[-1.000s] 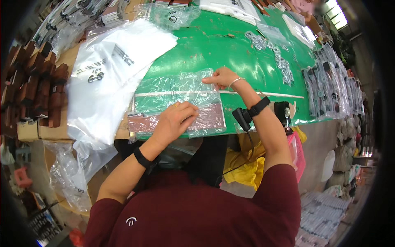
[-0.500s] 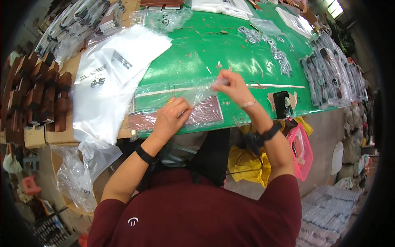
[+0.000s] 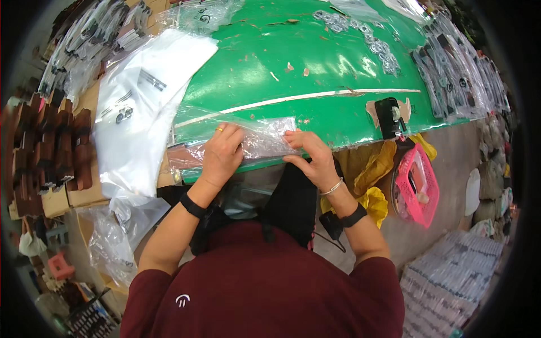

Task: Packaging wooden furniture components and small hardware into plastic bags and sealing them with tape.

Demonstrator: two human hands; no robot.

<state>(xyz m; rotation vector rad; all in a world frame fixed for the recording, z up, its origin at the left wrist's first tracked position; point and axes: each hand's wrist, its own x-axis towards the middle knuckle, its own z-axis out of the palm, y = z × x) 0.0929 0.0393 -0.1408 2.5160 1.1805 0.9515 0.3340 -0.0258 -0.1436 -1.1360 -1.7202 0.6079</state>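
Note:
A clear plastic bag (image 3: 260,141) with flat dark-brown pieces (image 3: 187,155) in it lies along the near edge of the green table. My left hand (image 3: 224,153) rests over its middle, fingers curled together and pinching the plastic film. At the bag's right end is my right hand (image 3: 316,160), its fingers on top and its thumb at the near side, gripping the plastic there. Loose film spreads on the far side of the brown pieces. The left fingertips are partly hidden.
White printed plastic bags (image 3: 138,107) lie at the left, beside stacked brown wooden pieces (image 3: 51,149). A black tape dispenser (image 3: 387,117) sits at the table's near right edge, above a pink basket (image 3: 418,186). Small bagged metal parts (image 3: 380,50) and wrapped bundles (image 3: 451,84) lie at the right.
My right hand has come down and nearer from above the table, bringing the film's raised right end onto the brown pieces. My left hand has stayed on the bag, shifting slightly.

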